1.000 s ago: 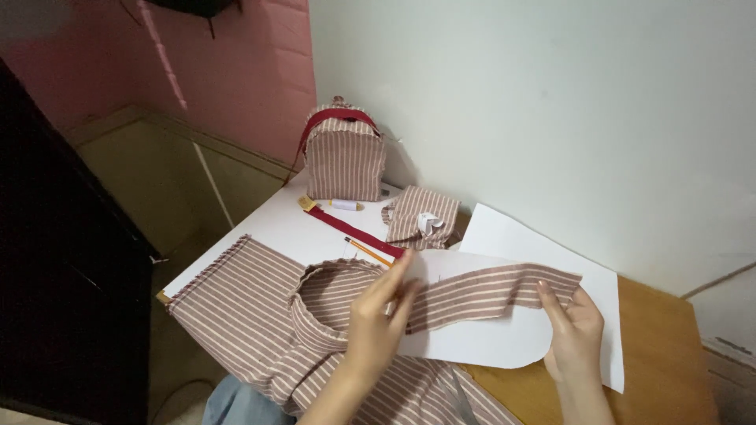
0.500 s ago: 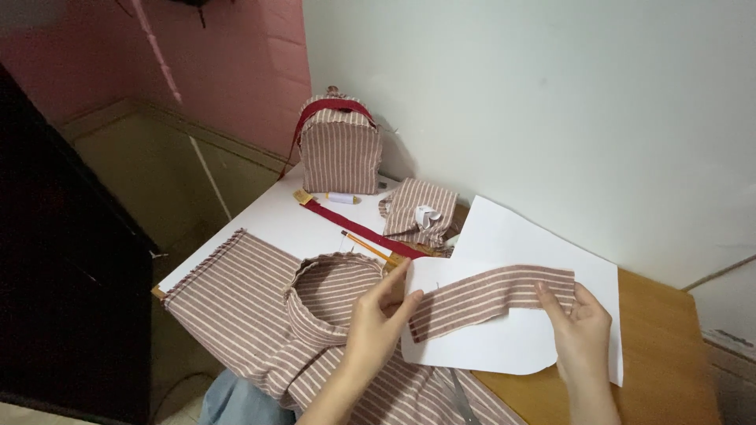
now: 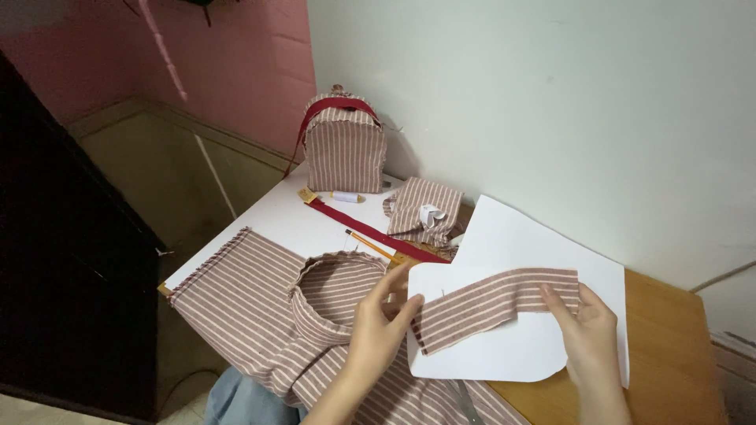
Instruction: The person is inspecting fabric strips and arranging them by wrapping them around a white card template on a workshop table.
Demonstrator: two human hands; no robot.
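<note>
A long strip of pink-and-white striped fabric (image 3: 492, 305) lies across a white paper pattern piece (image 3: 488, 356). My left hand (image 3: 379, 330) pinches the strip's left end between thumb and fingers. The right end is pressed and held at its corner by my right hand (image 3: 587, 334). Below and to the left lies a larger piece of the same striped fabric (image 3: 252, 311) with a raised curved band (image 3: 335, 283) in its middle.
A small striped backpack with red trim (image 3: 344, 144) stands at the back by the wall. A folded striped piece (image 3: 425, 211), a red strap (image 3: 370, 230), a pencil (image 3: 370, 245) and a thread spool (image 3: 346, 197) lie behind. A larger white sheet (image 3: 543, 244) covers the wooden table (image 3: 677, 354).
Both hands have kept hold of the strip. Its left end has bent downward off the pattern's upper edge, and my view has shifted slightly to the right.
</note>
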